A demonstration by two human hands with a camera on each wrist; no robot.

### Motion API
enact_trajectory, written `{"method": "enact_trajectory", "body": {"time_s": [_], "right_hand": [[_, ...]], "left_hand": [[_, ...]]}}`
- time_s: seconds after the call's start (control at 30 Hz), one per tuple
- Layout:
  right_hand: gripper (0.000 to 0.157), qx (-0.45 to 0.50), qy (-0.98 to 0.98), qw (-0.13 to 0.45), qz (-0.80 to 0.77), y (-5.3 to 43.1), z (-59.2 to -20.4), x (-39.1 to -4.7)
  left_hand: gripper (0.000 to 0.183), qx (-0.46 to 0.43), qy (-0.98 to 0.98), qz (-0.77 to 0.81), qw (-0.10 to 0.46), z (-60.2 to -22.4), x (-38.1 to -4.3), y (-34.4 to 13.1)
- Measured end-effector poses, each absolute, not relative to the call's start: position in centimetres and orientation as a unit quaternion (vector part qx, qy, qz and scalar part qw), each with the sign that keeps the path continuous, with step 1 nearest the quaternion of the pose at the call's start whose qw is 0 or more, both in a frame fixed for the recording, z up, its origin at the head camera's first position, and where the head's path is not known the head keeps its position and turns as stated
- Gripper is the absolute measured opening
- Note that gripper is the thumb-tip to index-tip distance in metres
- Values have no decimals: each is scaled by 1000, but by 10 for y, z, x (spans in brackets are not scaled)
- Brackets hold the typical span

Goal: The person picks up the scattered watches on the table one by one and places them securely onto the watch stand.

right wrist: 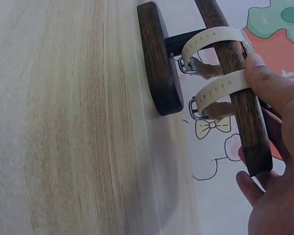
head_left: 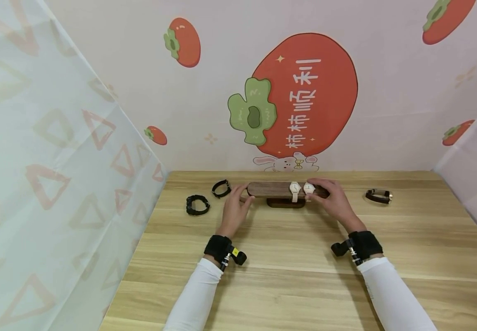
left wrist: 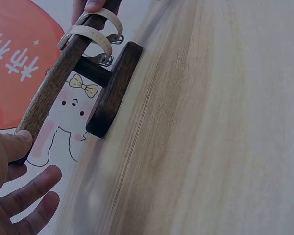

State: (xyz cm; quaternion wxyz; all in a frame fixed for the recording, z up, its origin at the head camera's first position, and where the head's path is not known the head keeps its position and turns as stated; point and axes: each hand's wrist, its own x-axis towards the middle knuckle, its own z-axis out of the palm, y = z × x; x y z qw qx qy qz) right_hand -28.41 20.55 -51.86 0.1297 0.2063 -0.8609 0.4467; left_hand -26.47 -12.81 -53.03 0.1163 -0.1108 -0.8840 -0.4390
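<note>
A dark wooden watch stand (head_left: 267, 189) stands near the back of the table, its long bar raised on a post over a base (head_left: 285, 203). Two white wristwatches sit side by side toward the bar's right end: the inner watch (head_left: 295, 187) and the outer watch (head_left: 309, 188). My left hand (head_left: 235, 209) pinches the bar's left end between thumb and finger, other fingers spread. My right hand (head_left: 337, 204) holds the outer watch against the bar, thumb at its strap (right wrist: 223, 90) and fingers behind. Both straps are buckled in loops around the bar.
Left of the stand lie two black watches, one nearer (head_left: 197, 205) and one farther back (head_left: 221, 188). A dark wristwatch (head_left: 379, 196) rests to the right. Behind the wooden table (head_left: 288, 276) rises a wall (head_left: 205, 105) with persimmon pictures.
</note>
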Motion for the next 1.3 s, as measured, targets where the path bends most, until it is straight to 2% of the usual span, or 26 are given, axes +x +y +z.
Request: {"method": "enact_trajectory", "body": {"time_s": [0.2, 0.5, 1.3], "right_hand": [[48, 201, -864, 134, 441, 204, -519, -283], [52, 169, -869, 100, 454, 201, -519, -282], [53, 163, -875, 90, 447, 200, -519, -281]], "left_hand": [[54, -112, -883, -441, 117, -531, -265, -128], [53, -101, -885, -439, 116, -530, -266, -128], [54, -100, -890, -429, 115, -530, -266, -127]]}}
